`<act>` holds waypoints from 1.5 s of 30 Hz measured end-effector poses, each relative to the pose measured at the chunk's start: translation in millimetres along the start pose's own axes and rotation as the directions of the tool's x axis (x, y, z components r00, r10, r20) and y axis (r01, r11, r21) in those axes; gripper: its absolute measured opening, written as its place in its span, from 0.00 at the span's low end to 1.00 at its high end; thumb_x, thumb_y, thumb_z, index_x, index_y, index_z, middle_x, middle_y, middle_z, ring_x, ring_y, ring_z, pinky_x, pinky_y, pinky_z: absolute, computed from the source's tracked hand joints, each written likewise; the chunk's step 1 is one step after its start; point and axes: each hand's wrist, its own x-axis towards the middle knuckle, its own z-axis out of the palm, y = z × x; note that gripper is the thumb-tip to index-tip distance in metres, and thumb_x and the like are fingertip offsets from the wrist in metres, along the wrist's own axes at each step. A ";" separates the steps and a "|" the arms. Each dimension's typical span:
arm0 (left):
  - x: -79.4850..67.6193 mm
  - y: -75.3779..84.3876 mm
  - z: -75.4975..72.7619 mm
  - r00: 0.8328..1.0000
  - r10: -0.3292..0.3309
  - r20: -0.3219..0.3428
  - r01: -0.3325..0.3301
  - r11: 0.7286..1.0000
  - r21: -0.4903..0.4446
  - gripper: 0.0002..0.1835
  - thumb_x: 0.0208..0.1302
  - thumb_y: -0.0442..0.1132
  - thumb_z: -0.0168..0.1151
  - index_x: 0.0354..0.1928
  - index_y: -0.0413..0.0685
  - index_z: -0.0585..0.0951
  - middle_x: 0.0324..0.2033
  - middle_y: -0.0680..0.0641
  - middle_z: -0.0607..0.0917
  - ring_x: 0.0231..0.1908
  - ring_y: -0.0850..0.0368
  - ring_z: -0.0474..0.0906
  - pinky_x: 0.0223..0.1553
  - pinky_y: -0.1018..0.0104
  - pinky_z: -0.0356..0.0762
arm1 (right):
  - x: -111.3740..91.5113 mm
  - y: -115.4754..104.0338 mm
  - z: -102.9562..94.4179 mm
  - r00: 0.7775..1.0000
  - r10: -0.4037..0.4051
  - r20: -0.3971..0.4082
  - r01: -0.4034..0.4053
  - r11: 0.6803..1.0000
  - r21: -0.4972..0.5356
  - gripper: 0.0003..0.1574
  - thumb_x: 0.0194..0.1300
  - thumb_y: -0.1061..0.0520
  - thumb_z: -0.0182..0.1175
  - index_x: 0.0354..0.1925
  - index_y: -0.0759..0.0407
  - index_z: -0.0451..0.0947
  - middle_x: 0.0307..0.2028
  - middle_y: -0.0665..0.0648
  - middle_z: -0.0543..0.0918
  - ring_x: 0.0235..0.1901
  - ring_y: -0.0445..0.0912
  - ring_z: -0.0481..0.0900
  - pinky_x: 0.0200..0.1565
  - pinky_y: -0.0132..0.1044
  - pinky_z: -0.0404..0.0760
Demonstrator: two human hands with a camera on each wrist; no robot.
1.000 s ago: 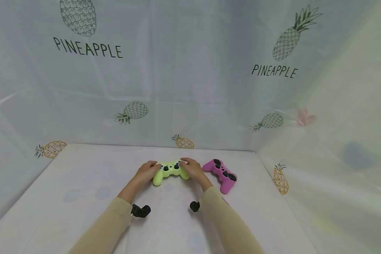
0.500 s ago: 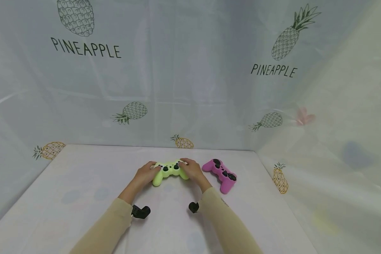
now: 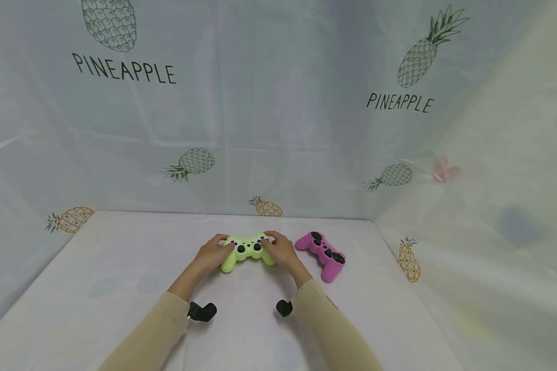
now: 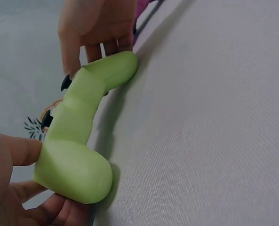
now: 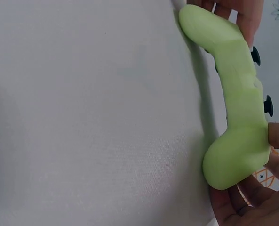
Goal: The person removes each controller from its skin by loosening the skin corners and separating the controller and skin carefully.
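A pale green game controller (image 3: 248, 249) with black thumbsticks is held between both hands near the back of the table. My left hand (image 3: 211, 253) grips its left end, thumb on the top face and fingers curled beneath, as the left wrist view shows at the green handle (image 4: 75, 174). At the other end my right hand (image 3: 282, 249) grips in the same way; the right wrist view shows its fingers under the handle (image 5: 235, 160). A pink game controller (image 3: 322, 254) with black sticks lies angled on the table, just right of my right hand.
A white cloth (image 3: 120, 268) covers the table. Behind it hangs a pale curtain (image 3: 278, 129) printed with pineapples, and the sheet continues along the right side (image 3: 482, 232). A black wrist camera (image 3: 202, 312) sticks out from the left sleeve, another camera (image 3: 284, 308) from the right.
Both hands keep their grip on the green controller, which has shifted very slightly left and toward me. The pink controller stays put.
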 end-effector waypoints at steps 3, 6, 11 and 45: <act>-1.2 -3.3 -2.7 1.000 0.009 0.005 -0.009 1.000 0.007 0.33 0.78 0.55 0.54 0.78 0.49 0.68 0.71 0.32 0.74 0.71 0.33 0.70 0.69 0.34 0.67 | -3.1 -0.3 0.9 1.000 0.002 0.004 -0.002 1.000 0.011 0.30 0.78 0.43 0.60 0.72 0.48 0.76 0.61 0.66 0.82 0.56 0.57 0.80 0.57 0.55 0.80; -4.2 -6.3 -6.8 0.999 0.032 0.006 -0.032 0.999 0.032 0.32 0.78 0.55 0.55 0.78 0.50 0.68 0.67 0.33 0.77 0.67 0.36 0.74 0.66 0.36 0.71 | -7.1 -0.9 1.3 1.000 -0.007 0.013 0.007 1.000 0.018 0.29 0.78 0.43 0.60 0.72 0.49 0.76 0.59 0.66 0.82 0.54 0.56 0.81 0.55 0.54 0.82; -16.2 -8.3 -16.1 0.997 0.079 0.019 -0.080 0.994 0.080 0.31 0.78 0.55 0.57 0.77 0.52 0.70 0.61 0.37 0.79 0.60 0.41 0.76 0.59 0.41 0.74 | -16.2 -2.8 0.4 0.999 -0.025 0.043 0.024 0.999 0.040 0.29 0.78 0.44 0.61 0.71 0.50 0.75 0.55 0.64 0.83 0.51 0.54 0.81 0.52 0.53 0.82; -49.1 -18.1 -44.1 0.956 0.291 0.024 -0.291 0.945 0.145 0.27 0.76 0.45 0.66 0.73 0.54 0.72 0.53 0.42 0.84 0.52 0.48 0.80 0.50 0.54 0.80 | -50.3 -8.4 6.5 0.984 -0.168 0.055 0.158 0.977 0.145 0.26 0.73 0.52 0.69 0.65 0.47 0.74 0.49 0.55 0.84 0.47 0.48 0.83 0.47 0.43 0.85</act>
